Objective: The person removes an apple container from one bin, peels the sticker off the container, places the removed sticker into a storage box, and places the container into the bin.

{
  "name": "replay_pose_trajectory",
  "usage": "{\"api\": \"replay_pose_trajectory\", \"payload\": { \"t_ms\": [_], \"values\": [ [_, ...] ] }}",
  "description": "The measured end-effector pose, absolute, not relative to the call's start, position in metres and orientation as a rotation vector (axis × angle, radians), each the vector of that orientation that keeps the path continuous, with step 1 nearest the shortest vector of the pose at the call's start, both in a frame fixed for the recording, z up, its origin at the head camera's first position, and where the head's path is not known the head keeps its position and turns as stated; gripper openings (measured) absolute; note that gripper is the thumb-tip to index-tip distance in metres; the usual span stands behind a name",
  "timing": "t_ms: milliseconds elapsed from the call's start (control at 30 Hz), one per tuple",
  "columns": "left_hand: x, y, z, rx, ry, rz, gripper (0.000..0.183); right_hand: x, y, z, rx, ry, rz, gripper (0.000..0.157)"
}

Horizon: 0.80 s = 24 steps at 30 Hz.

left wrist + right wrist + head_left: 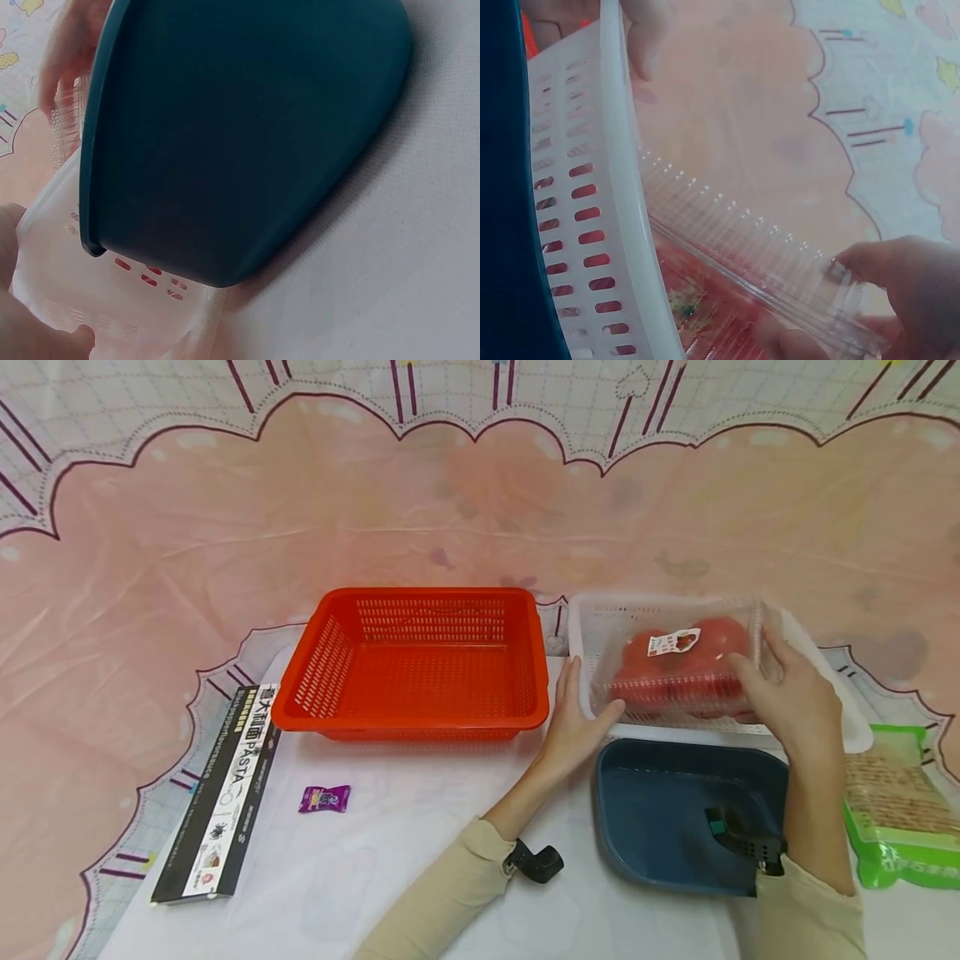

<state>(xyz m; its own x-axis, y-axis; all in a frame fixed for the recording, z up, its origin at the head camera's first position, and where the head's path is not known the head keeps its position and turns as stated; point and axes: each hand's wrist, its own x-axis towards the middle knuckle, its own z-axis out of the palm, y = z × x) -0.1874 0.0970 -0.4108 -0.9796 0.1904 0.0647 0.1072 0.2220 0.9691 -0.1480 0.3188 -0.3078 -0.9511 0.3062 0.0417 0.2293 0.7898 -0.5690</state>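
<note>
Here's the tomato pack (678, 670) in the white basket (855, 728), our right hand (804, 703) pinching its end, left hand (576, 731) fingers spread straight at the corner: let's brace there, gripping that plastic lightly.

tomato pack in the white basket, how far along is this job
Done: the tomato pack looks mostly inside the white basket, red showing through its slots. In hand: right hand grips the pack, left hand holds the basket. Probably remaining: releasing both.
</note>
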Motion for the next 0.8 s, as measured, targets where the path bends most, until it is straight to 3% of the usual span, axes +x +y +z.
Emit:
{"api": "replay_pose_trajectory", "payload": {
  "t_ms": [500,800],
  "values": [
    [-0.186,0.094,-0.409,0.294,2.419,1.881,0.084,-0.149,0.324,-0.319,-0.506,-2.472,1.444,0.06],
    [-0.187,0.095,-0.41,0.293,2.428,1.865,0.084,-0.15,0.328,-0.318,-0.603,-2.354,1.502,0.055]
  ]
}}
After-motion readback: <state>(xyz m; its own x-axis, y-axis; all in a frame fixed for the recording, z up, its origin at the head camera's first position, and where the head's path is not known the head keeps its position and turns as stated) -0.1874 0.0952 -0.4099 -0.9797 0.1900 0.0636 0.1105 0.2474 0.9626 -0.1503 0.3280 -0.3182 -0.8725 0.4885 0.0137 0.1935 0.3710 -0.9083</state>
